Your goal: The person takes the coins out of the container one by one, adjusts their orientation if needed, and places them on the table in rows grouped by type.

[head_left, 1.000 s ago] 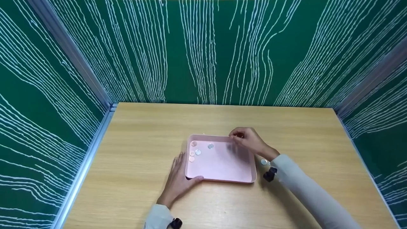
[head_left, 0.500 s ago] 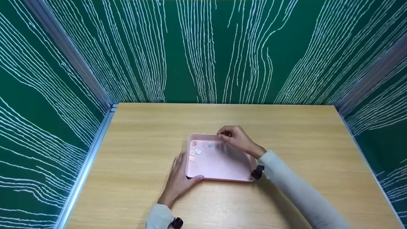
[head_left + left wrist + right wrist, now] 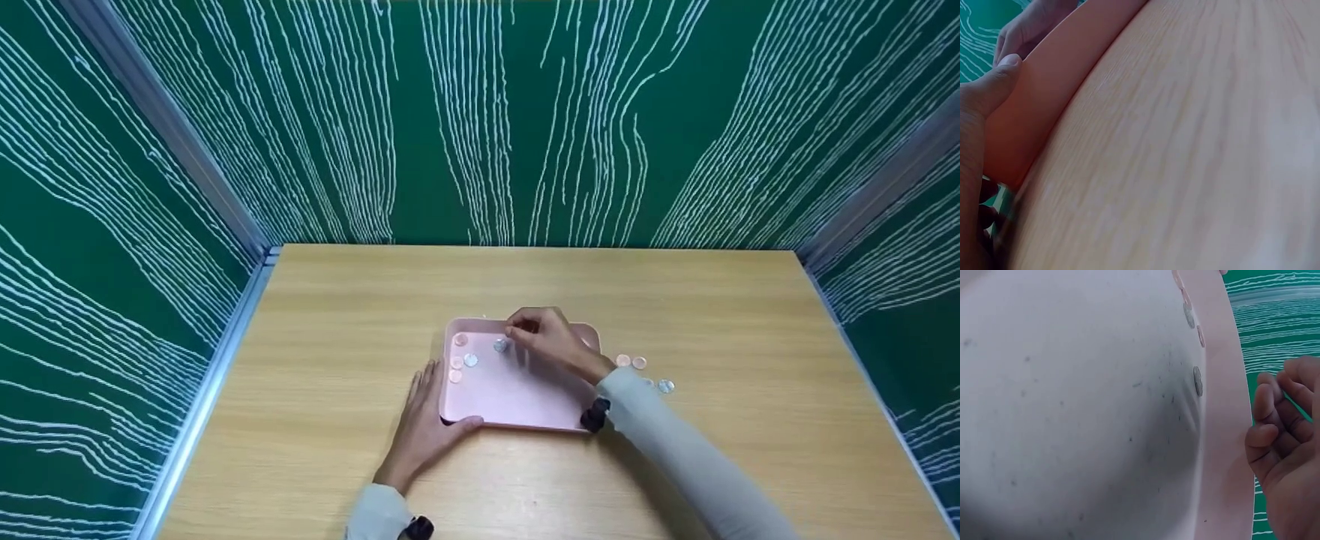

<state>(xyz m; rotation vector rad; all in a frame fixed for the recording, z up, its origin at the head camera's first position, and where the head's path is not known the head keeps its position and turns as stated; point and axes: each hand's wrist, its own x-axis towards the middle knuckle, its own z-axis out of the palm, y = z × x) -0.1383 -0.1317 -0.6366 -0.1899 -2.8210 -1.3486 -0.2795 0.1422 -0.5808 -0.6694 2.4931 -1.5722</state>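
A shallow pink tray (image 3: 525,390) sits on the wooden table. My left hand (image 3: 421,431) holds its near left corner, with the fingers along the left wall and the thumb over the front rim; the left wrist view shows this thumb (image 3: 1002,84) on the wall. Copper coins (image 3: 460,340) and silver coins (image 3: 470,360) lie at the tray's left and far side. Over the far part of the tray hovers my right hand (image 3: 551,337), fingers bent and thumb near the index finger. In the right wrist view, no coin shows in this hand (image 3: 1286,433), but its fingertips are partly hidden.
Right of the tray, two copper coins (image 3: 639,363) and a silver coin (image 3: 666,386) lie on the table (image 3: 337,330), with another partly covered by the right sleeve (image 3: 675,435). A green wall with white lines (image 3: 465,150) rises behind the table.
My right hand has moved left along the tray's far side, then slightly nearer. Coins right of the tray have come into view from behind the arm. The left hand and tray hold still.
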